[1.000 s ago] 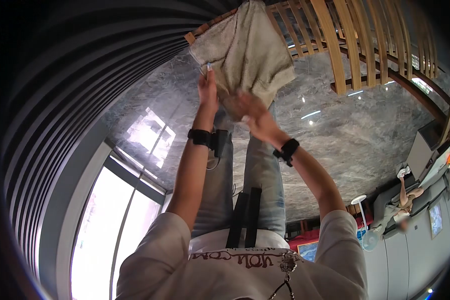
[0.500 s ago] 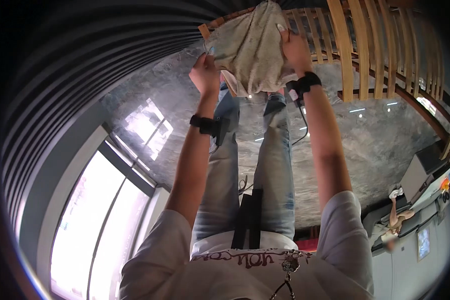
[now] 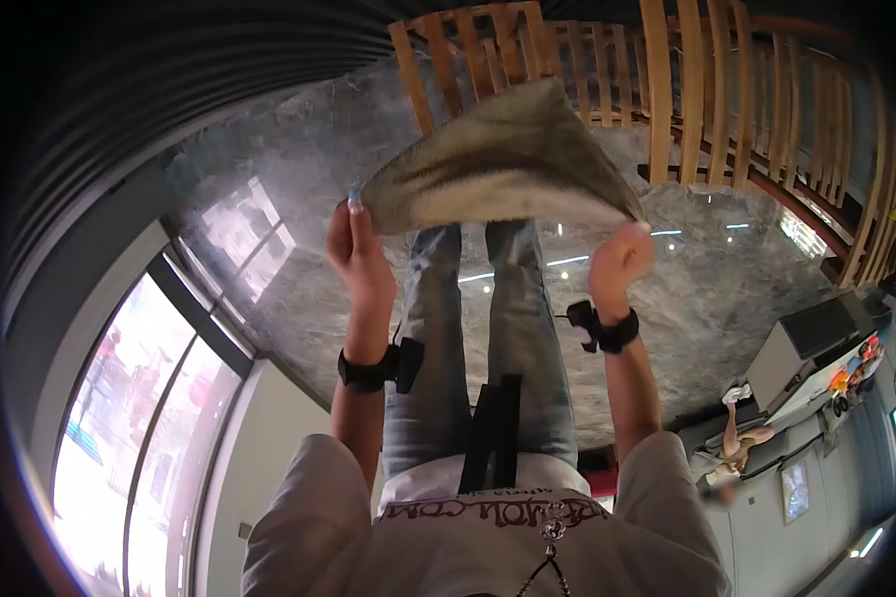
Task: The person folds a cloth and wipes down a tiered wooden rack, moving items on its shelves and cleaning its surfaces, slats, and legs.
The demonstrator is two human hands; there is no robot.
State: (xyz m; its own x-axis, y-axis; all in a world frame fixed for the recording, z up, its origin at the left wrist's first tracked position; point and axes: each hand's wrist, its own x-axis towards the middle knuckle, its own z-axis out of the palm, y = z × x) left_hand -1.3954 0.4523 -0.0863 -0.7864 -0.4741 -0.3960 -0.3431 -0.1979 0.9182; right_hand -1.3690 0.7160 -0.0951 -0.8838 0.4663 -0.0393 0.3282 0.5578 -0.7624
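A greyish-beige towel (image 3: 503, 164) hangs spread out in the air between my two hands, slanting up to a peak at its far side. My left hand (image 3: 361, 247) pinches its left corner, with thumb and fingers pressed together. On the other side, my right hand (image 3: 622, 261) grips the right corner, its fingers curled closed. The lower edge of the towel runs between both hands, above my knees. Each wrist wears a black strap with a small device.
Wooden slatted racks (image 3: 702, 95) stand beyond the towel and to the right. Grey marbled floor (image 3: 657, 289) surrounds my legs. A ribbed dark wall (image 3: 199, 90) and bright glass doors (image 3: 139, 428) are on the left. Far right, a person (image 3: 732, 453) sits near a grey cabinet (image 3: 806, 333).
My hands have moved apart and closer to my body. The towel, earlier bunched and hanging in folds, is now stretched wider. More of the slatted wood shows behind it.
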